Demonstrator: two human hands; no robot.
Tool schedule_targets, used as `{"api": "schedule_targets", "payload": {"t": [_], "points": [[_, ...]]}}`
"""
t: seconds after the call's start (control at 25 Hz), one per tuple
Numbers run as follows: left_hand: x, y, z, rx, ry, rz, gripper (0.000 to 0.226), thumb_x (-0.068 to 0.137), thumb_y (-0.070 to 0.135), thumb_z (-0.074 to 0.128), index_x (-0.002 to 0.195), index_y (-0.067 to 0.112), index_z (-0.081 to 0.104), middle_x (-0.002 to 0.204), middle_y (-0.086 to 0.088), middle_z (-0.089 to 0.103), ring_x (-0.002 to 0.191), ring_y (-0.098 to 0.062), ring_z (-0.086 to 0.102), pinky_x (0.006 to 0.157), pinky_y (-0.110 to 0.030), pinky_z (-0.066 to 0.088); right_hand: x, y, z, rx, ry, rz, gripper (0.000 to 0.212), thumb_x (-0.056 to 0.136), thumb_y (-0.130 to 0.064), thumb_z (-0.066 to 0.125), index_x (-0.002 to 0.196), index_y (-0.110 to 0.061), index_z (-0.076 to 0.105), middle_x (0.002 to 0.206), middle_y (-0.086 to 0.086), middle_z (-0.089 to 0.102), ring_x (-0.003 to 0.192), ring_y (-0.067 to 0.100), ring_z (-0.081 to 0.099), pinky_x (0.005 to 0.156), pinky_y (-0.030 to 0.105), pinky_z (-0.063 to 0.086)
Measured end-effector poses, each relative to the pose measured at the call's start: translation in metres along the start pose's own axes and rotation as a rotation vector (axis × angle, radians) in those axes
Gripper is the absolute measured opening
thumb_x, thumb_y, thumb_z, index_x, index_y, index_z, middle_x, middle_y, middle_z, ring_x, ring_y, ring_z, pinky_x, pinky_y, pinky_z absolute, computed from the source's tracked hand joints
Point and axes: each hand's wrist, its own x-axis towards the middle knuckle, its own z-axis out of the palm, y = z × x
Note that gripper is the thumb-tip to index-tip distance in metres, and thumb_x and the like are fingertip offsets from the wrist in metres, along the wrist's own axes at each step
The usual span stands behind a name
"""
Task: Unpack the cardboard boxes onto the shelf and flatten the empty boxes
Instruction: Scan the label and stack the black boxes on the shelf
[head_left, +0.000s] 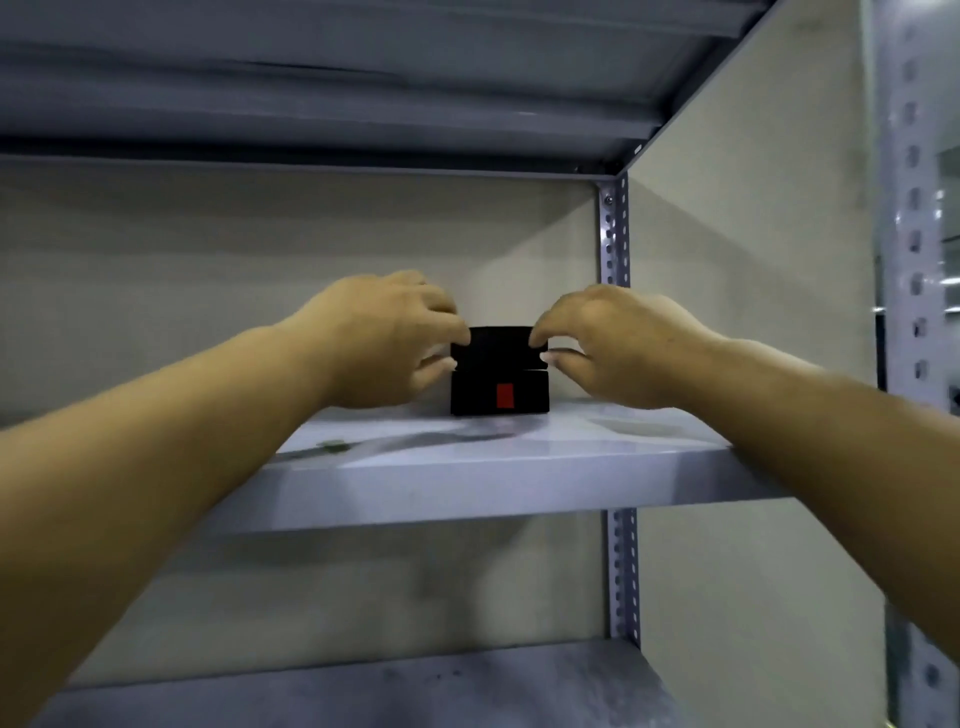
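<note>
Two small black boxes are stacked on the grey metal shelf (498, 467), near the back wall. The lower black box (478, 397) carries a red label on its front. The upper black box (500, 347) lies on top of it. My left hand (387, 343) pinches the upper box's left end between thumb and fingers. My right hand (608, 345) pinches its right end the same way. Both arms reach in from the bottom corners. No cardboard box is in view.
A perforated steel upright (615, 234) stands at the shelf's back right corner, and another upright (911, 208) at the far right. A shelf board (332, 83) hangs overhead and a lower shelf (363, 691) lies below. A small greenish scrap (332, 446) lies on the shelf's left.
</note>
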Motion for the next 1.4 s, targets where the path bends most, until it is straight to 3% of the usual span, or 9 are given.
{"api": "schedule_targets", "payload": {"t": [0.08,0.2,0.32,0.48,0.6,0.76,1.08,1.2,1.4], "points": [[-0.013,0.009,-0.008,-0.132,0.210,-0.072,0.040,0.093,0.043,0.038,0.116,0.024,0.065,0.116,0.000,0.062,0.105,-0.025,0.055,0.076,-0.043,0.052,-0.011,-0.013,-0.006,0.123,0.095,0.037,0.025,0.095,-0.036,0.049,0.115,-0.030,0.063,0.115,-0.007,0.063,0.105,0.018,0.056,0.086,0.042,0.051],[-0.038,0.030,-0.022,-0.215,0.379,-0.169,0.034,0.092,0.042,0.048,0.105,0.019,0.068,0.104,-0.002,0.065,0.094,-0.024,0.058,0.067,-0.034,0.048,-0.030,-0.036,-0.015,0.295,0.307,0.025,0.021,0.093,-0.037,0.053,0.101,-0.023,0.068,0.097,-0.006,0.067,0.087,0.016,0.059,0.078,0.039,0.052],[-0.068,0.049,-0.036,-0.232,0.435,-0.248,0.038,0.091,0.045,0.042,0.101,0.018,0.067,0.097,-0.001,0.063,0.087,-0.021,0.057,0.064,-0.033,0.048,-0.050,-0.060,-0.026,0.496,0.473,-0.008,0.018,0.092,-0.033,0.058,0.093,-0.018,0.069,0.087,-0.005,0.067,0.079,0.015,0.060,0.074,0.038,0.053],[-0.118,0.067,-0.051,-0.355,0.461,-0.399,0.038,0.089,0.043,0.042,0.095,0.015,0.068,0.089,0.000,0.060,0.078,-0.020,0.055,0.060,-0.041,0.051,-0.075,-0.096,-0.033,0.690,0.556,-0.026,0.017,0.090,-0.030,0.061,0.086,-0.016,0.070,0.078,-0.006,0.066,0.072,0.010,0.059,0.068,0.028,0.050],[-0.163,0.086,-0.060,-0.325,0.431,-0.437,0.035,0.091,0.039,0.047,0.093,0.012,0.068,0.087,-0.003,0.062,0.075,-0.023,0.057,0.058,-0.041,0.051,-0.090,-0.130,-0.026,0.810,0.497,-0.074,0.016,0.090,-0.029,0.061,0.084,-0.017,0.069,0.076,-0.009,0.064,0.069,0.008,0.058,0.065,0.025,0.050],[-0.225,0.101,-0.059,-0.304,0.296,-0.520,0.034,0.091,0.038,0.047,0.092,0.013,0.069,0.086,-0.003,0.062,0.074,-0.024,0.058,0.059,-0.040,0.051,-0.101,-0.184,-0.006,0.909,0.396,-0.139,0.018,0.089,-0.033,0.060,0.083,-0.018,0.068,0.076,-0.009,0.065,0.069,0.010,0.058,0.065,0.034,0.051],[-0.367,0.106,-0.056,-0.218,-0.051,-0.759,0.032,0.086,0.042,0.049,0.092,0.019,0.070,0.082,0.005,0.064,0.068,-0.019,0.062,0.046,-0.025,0.044,-0.111,-0.321,0.015,1.038,-0.074,-0.246,0.021,0.093,-0.047,0.055,0.092,-0.029,0.066,0.083,-0.015,0.064,0.077,0.007,0.058,0.072,0.037,0.054],[-0.430,0.100,-0.064,-0.215,-0.119,-0.901,0.017,0.087,0.036,0.061,0.094,0.023,0.069,0.084,0.010,0.063,0.075,-0.016,0.062,0.049,-0.021,0.037,-0.115,-0.384,0.018,1.092,-0.235,-0.281,0.021,0.092,-0.048,0.056,0.095,-0.030,0.066,0.086,-0.015,0.064,0.079,0.005,0.058,0.075,0.035,0.055],[-0.531,0.090,-0.085,-0.173,-0.387,-1.078,0.023,0.092,0.045,0.051,0.104,0.030,0.062,0.095,0.010,0.060,0.089,-0.015,0.058,0.065,-0.030,0.048,-0.124,-0.490,0.018,1.183,-0.371,-0.341,0.019,0.090,-0.046,0.060,0.093,-0.029,0.067,0.087,-0.011,0.067,0.079,0.011,0.060,0.074,0.039,0.054]]}}
